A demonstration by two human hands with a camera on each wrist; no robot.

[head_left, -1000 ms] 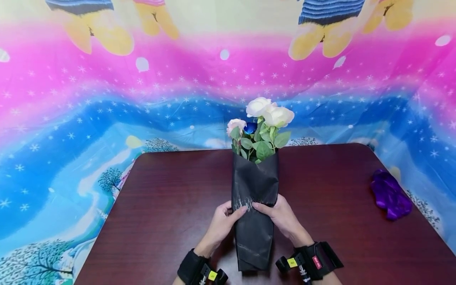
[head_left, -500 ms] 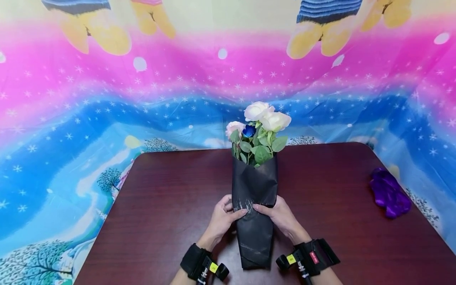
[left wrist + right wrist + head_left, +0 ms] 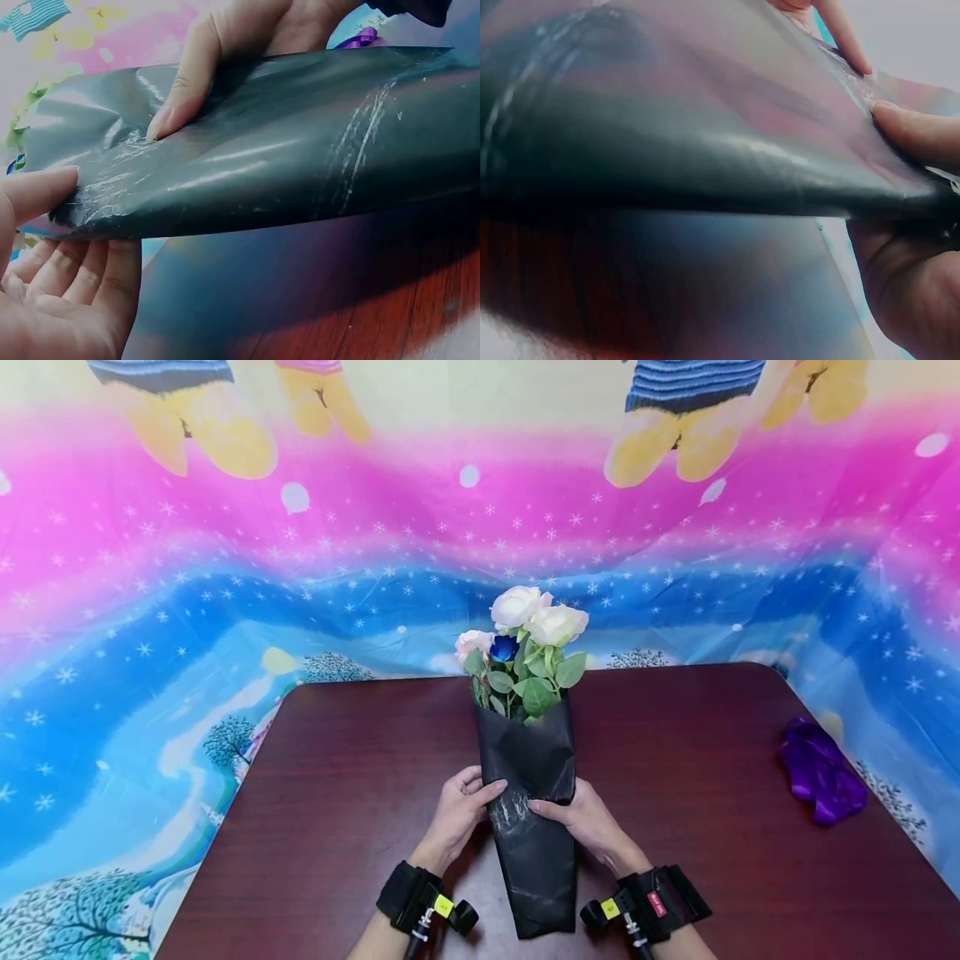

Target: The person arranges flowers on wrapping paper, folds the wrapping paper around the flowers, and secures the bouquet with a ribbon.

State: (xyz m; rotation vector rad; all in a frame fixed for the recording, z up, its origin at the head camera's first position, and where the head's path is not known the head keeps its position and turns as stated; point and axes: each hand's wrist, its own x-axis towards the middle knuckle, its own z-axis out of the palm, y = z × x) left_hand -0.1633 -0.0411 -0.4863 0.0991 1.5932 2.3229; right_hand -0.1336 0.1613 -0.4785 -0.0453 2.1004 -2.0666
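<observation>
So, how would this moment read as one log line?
left hand: holds black wrapper; right hand: holds wrapper; roses: in wrapper; purple ribbon: on table

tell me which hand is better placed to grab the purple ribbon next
Probably the right hand: the purple ribbon lies on that side, and the left hand, also gripping the black wrapping, could steady it.

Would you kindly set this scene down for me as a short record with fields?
Held item: black wrapper around flower stems
Flowers: two white blooms, one pale pink bloom, one blue bloom, green leaves
Left-hand grip: thumb on the wrapper's front, fingers beneath
Right-hand grip: thumb on the wrapper's front, fingers mostly hidden
Set apart: crumpled purple fabric, right side of the dark table
Backdrop: pink-and-blue printed cloth
</observation>
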